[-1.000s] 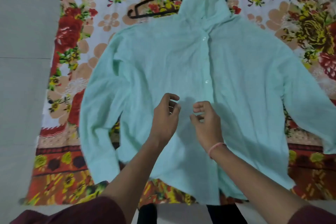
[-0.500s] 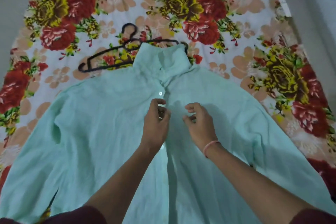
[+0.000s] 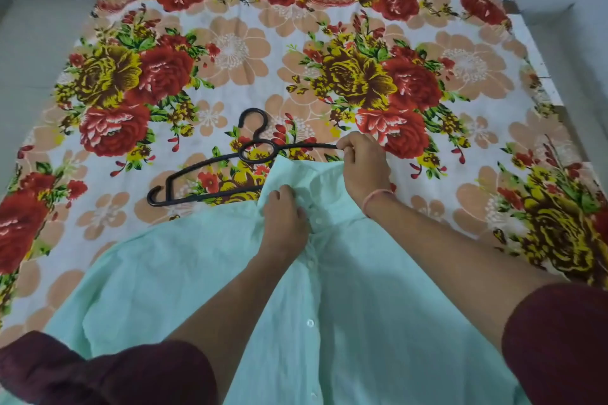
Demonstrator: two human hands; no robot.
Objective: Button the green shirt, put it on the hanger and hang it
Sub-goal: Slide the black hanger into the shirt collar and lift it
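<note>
The pale green shirt lies flat on the flowered sheet, its front closed with white buttons down the placket. My left hand presses on the shirt just below the collar, fingers curled into the cloth. My right hand rests at the collar's far edge, fingers pinched where the collar meets the right arm of the black plastic hanger. Whether it grips the collar, the hanger or both is hidden by the fingers. The hanger lies flat beyond the collar, hook pointing away from me.
A flowered bedsheet covers the floor under everything. Grey floor tiles show to the left and right of it. My dark red sleeves fill the bottom corners.
Both hands moved up the shirt from the lower buttons to the collar. My view followed forward, so the hanger and the far half of the sheet now show.
</note>
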